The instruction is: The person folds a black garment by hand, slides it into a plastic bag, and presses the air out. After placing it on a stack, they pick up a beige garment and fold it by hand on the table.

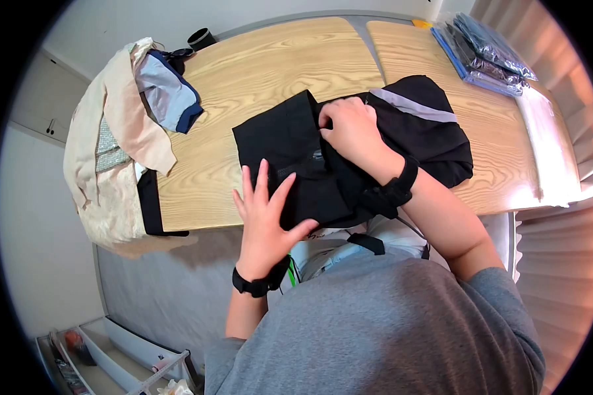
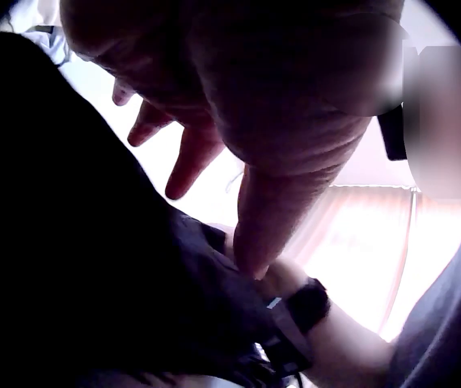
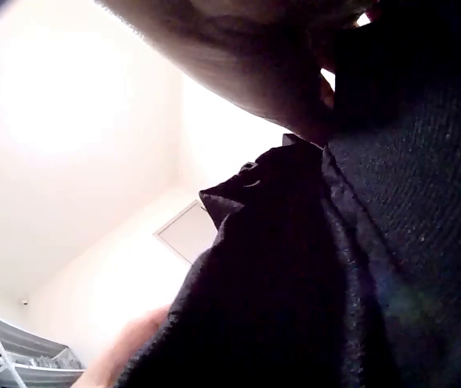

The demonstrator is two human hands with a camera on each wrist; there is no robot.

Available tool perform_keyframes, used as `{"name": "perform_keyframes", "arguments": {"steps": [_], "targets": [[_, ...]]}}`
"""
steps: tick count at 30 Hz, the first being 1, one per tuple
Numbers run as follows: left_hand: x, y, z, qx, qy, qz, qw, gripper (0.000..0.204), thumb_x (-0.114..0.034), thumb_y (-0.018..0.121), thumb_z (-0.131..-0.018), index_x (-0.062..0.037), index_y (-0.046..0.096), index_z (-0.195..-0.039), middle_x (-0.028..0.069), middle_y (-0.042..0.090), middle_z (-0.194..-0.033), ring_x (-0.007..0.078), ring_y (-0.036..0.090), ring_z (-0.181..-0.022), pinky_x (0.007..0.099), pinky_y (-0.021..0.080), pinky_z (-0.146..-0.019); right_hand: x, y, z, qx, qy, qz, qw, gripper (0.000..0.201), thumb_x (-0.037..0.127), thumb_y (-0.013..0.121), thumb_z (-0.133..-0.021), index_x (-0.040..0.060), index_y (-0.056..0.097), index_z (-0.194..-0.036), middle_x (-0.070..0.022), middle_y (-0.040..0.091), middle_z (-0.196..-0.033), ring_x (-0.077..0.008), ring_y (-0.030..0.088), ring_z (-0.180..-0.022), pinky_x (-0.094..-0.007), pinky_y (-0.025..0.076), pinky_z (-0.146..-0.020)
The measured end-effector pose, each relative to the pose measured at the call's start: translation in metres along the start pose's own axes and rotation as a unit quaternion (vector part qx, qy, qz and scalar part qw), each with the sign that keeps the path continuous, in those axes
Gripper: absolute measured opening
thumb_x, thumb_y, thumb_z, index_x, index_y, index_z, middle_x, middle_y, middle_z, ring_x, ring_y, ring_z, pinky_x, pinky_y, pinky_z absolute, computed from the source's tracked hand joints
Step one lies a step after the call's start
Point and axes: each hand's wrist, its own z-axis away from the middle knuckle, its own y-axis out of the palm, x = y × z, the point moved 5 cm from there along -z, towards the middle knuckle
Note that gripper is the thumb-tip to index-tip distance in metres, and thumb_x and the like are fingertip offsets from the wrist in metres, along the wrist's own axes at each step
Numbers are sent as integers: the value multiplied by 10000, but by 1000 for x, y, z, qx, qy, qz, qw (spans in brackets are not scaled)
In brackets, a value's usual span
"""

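Note:
A black garment [image 1: 290,138] with a zip and a light grey stripe lies partly folded at the table's front edge. Over its left part, my left hand [image 1: 263,217] is spread, fingers straight and fingertips right at the cloth. The left wrist view shows the same hand [image 2: 238,105] with its fingers apart beside the dark fabric. My right hand [image 1: 357,135] grips the garment's cloth near the middle, fingers curled. From the right wrist, the thumb side of that hand [image 3: 255,65] meets a raised edge of the black fabric [image 3: 279,242].
Beige and pale blue clothes [image 1: 122,131] hang over the left end of the wooden table [image 1: 270,59]. Plastic-wrapped folded clothes [image 1: 484,56] are stacked at the back right. A black cup [image 1: 201,39] stands at the back; a divided bin [image 1: 118,355] is at lower left.

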Motion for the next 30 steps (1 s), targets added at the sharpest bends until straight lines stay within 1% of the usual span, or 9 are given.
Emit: {"name": "perform_keyframes", "arguments": {"steps": [3, 10, 14, 18, 19, 20, 27, 29, 30], "targets": [[-31, 6, 2, 10, 75, 4, 997, 979, -330, 814, -608, -108, 315, -1421, 197, 173, -1504, 429, 115, -1387, 615, 141, -1059, 0, 4, -1, -44, 0, -19, 999, 263, 103, 711, -664, 114, 606, -905, -19, 625, -832, -234, 541, -957, -399, 358, -857], [-44, 38, -8, -24, 60, -17, 998, 973, -132, 793, -579, -109, 303, -1420, 231, 216, -1471, 422, 203, -1363, 587, 206, -1054, 11, -15, -5, -31, 5, -100, 994, 308, 70, 684, -684, 72, 564, -966, -17, 629, -699, -221, 614, -751, -356, 430, -788], [-40, 44, -7, -29, 56, 5, 998, 864, -82, 728, -625, -108, 349, -1401, 191, 238, -1479, 413, 209, -1364, 560, 194, -1073, 13, -41, 12, 15, 67, -210, 975, 297, 40, 662, -695, 24, 541, -966, -64, 618, -694, -194, 619, -661, -286, 478, -639], [-39, 40, -6, -40, 70, 37, 996, 716, -46, 663, -678, -106, 434, -1353, 165, 291, -1468, 391, 225, -1367, 536, 181, -1087, -39, 2, 17, 40, 141, -230, 962, 249, 26, 674, -706, 3, 546, -919, -72, 614, -700, -141, 593, -669, -271, 463, -624], [-40, 37, -6, -62, 80, 66, 993, 664, -35, 641, -690, -107, 469, -1327, 163, 317, -1457, 382, 240, -1365, 528, 178, -1090, -45, 12, 18, 61, 183, -273, 943, 217, 87, 676, -679, 16, 595, -867, -149, 634, -743, -286, 641, -756, -338, 498, -697], [-42, 34, -6, -83, 90, 96, 988, 616, -25, 619, -702, -107, 503, -1302, 160, 344, -1445, 372, 256, -1363, 520, 174, -1093, -51, 15, 19, 59, 183, -273, 943, 217, 87, 676, -679, 16, 595, -867, -149, 634, -743, -286, 641, -756, -338, 498, -697], [-59, 40, -9, 15, 162, 59, 985, 525, -152, 674, -698, -111, 576, -1212, 158, 443, -1340, 375, 354, -1297, 544, 287, -1034, -50, 13, 21, 73, 171, -308, 933, 168, 86, 693, -673, 0, 620, -797, -124, 630, -724, -228, 628, -705, -320, 493, -660], [-56, 28, -11, 37, 160, 125, 978, 478, -232, 673, -737, -75, 587, -1180, 166, 468, -1298, 366, 396, -1262, 490, 323, -1026, -47, 11, 23, 80, 175, -333, 923, 144, 42, 682, -747, 18, 568, -832, 3, 543, -681, -74, 502, -647, -225, 412, -595], [-52, 21, -15, 42, 149, 185, 970, 469, -271, 669, -753, -56, 592, -1163, 171, 477, -1280, 361, 417, -1242, 458, 342, -1020, -47, 12, 23, 81, 176, -332, 923, 144, 42, 682, -747, 18, 568, -832, 3, 543, -681, -74, 502, -647, -225, 412, -595]]}}
